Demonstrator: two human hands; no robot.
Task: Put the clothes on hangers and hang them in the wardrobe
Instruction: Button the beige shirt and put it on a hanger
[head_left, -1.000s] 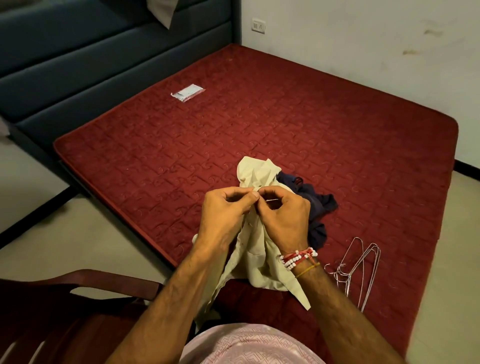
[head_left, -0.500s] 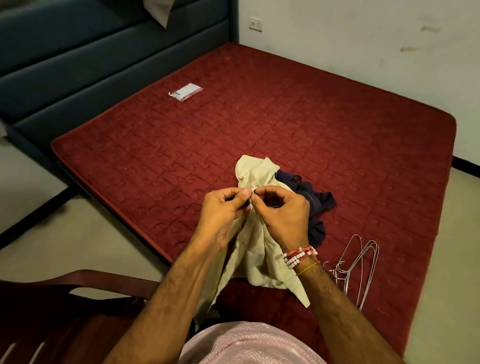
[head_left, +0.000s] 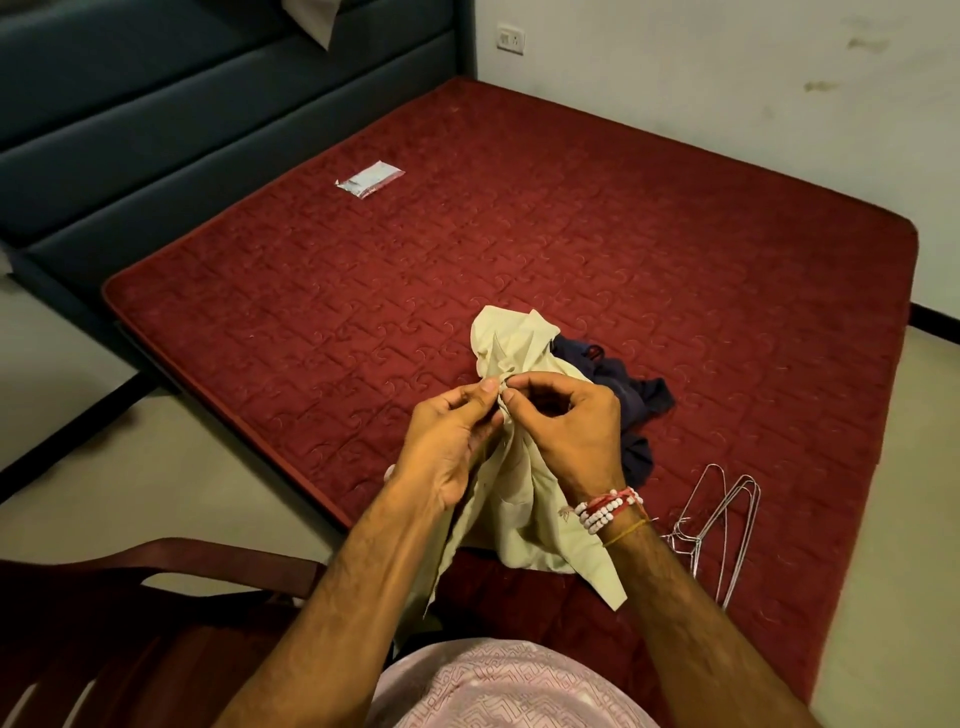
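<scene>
Both hands pinch the cream shirt

The left hand (head_left: 452, 441) and right hand (head_left: 566, 426) meet fingertip to fingertip, pinching one spot on the cream shirt (head_left: 524, 499) above the red mattress (head_left: 623, 234); a dark garment (head_left: 623, 395) lies just behind, wire hangers (head_left: 722, 525) to the right.

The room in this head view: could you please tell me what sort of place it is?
Most likely a bedroom: a large red mattress abuts a padded blue headboard, and a cream shirt, dark clothes and wire hangers are on the mattress.
</scene>
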